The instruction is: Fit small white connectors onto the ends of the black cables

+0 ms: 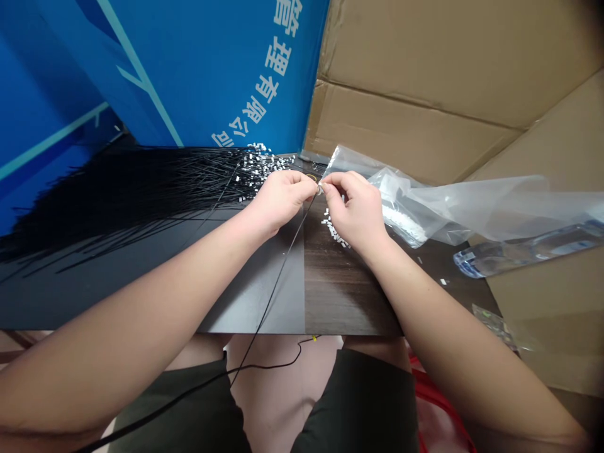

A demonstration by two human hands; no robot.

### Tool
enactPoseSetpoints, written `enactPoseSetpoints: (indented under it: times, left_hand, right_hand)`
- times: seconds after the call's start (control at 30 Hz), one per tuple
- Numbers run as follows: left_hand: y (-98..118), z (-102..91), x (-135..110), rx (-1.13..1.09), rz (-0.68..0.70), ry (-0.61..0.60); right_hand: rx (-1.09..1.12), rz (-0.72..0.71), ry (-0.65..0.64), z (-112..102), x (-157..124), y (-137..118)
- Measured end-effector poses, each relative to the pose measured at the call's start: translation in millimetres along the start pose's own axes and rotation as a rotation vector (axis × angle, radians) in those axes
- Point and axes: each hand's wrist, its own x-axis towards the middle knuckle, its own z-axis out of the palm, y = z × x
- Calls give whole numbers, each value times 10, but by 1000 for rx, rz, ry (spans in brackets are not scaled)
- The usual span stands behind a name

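Note:
My left hand [285, 196] pinches the upper end of a thin black wire [282, 270], which slants down over the table's front edge. Close against it, my right hand [355, 207] is closed on a small white connector [319, 188] at the wire's end. Fingertips partly cover the connector, so I cannot tell how far the wire sits in it. Beside my right palm lies a little heap of loose white connectors [334, 231]. To the left rests a large bundle of black wires [141, 179], many with white connectors [264, 162] on their ends.
A clear plastic bag [401, 217] of white pieces lies right of my hands. Farther right is a clear plastic bottle [528, 248]. A blue printed panel [202, 69] and a cardboard box [419, 69] stand behind the dark table [349, 302]. A black cable [189, 395] crosses my lap.

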Motion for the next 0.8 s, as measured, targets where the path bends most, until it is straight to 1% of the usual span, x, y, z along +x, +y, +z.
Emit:
enactPoseSetpoints:
  times: [0.17, 0.4, 0.63, 0.8]
  left_hand:
    - [21, 2, -3, -37, -26, 5]
    - [82, 25, -28, -66, -98, 15]
    - [61, 20, -23, -78, -103, 12]
    - [83, 22, -22, -96, -101, 1]
  right_hand:
    - [-15, 26, -8, -6, 0, 8]
    - [-2, 48, -6, -5, 0, 4]
    - [-10, 46, -11, -10, 2, -12]
    - [6, 39, -5, -9, -2, -14]
